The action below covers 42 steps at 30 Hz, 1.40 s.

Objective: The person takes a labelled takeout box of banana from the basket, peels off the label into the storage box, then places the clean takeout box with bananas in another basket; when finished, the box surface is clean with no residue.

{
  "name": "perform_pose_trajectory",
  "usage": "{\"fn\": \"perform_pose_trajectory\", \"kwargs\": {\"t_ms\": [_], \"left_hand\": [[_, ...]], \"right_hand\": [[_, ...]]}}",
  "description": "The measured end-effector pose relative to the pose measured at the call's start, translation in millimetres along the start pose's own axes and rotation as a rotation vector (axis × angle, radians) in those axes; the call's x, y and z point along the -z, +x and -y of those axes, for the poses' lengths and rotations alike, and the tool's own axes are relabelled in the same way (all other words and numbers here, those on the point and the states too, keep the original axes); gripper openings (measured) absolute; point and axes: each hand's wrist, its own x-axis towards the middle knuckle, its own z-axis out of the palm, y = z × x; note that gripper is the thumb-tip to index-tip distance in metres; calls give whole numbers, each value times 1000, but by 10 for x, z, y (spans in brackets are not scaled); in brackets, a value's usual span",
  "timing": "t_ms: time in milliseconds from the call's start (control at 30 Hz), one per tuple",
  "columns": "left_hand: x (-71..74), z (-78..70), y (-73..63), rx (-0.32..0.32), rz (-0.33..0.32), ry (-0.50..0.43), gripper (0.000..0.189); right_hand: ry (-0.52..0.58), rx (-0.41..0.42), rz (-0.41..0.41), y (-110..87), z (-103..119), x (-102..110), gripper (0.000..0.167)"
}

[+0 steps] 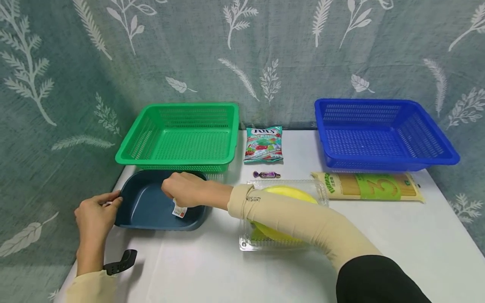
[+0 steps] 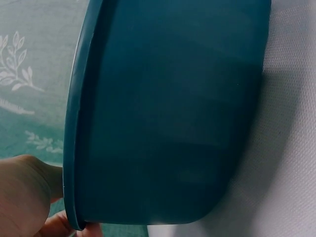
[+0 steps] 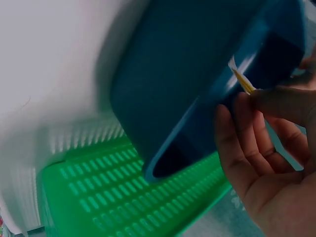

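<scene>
Left hand [image 1: 96,210] and right hand [image 1: 183,189] bare. Forearms in thin cream sleeves: left sleeve [image 1: 91,289] cut off by frame edge; right sleeve [image 1: 289,219] long, close-fitting, smooth, plain ribless cloth, lightly creased towards elbow. Small dark lettering [image 1: 253,198] near right cuff, upside down in head view, too small to read surely. Above elbow, black upper sleeve [image 1: 373,280], looser, rounded hem over cream. Left wrist: black strap [image 1: 112,268], small holes, dark rounded end piece [image 1: 129,257] jutting sideways.
</scene>
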Motion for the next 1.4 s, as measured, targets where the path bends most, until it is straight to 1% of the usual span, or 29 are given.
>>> {"fn": "perform_pose_trajectory", "kwargs": {"t_ms": [67,200,367,467,567,700,733,833,900,967,1233,1333,1400], "left_hand": [[1,-16,4,-17,-9,3,28],[0,-41,2,-35,-28,2,26],[4,-23,2,-31,-32,-2,26],[5,-21,9,-25,-27,9,27],[2,-35,17,-23,-24,19,27],[-1,-47,20,-29,-30,25,26],[0,-45,18,-31,-32,24,26],[9,-33,9,-31,-37,24,26],[17,-21,1,-24,-32,24,26],[11,-24,4,-23,-23,23,27],[6,-39,-30,-10,20,31,33],[12,-51,-62,-17,17,23,38],[19,-70,-90,-22,8,17,43]], "right_hand": [[-39,-10,13,20,-10,-15,16],[-66,-19,48,51,-17,-46,12],[-69,-3,62,82,-7,-78,27],[-76,-3,66,85,-10,-74,27],[-74,-21,73,70,-30,-56,23],[-49,-38,70,30,-67,-21,10],[-37,-40,70,18,-72,-10,10],[0,-38,67,-20,-77,23,21],[24,-33,56,-50,-75,46,25],[38,-27,40,-91,-89,74,25],[34,20,-43,-264,-144,178,13],[30,29,-66,-343,-148,226,11],[25,24,-64,-409,-144,264,7]]}}
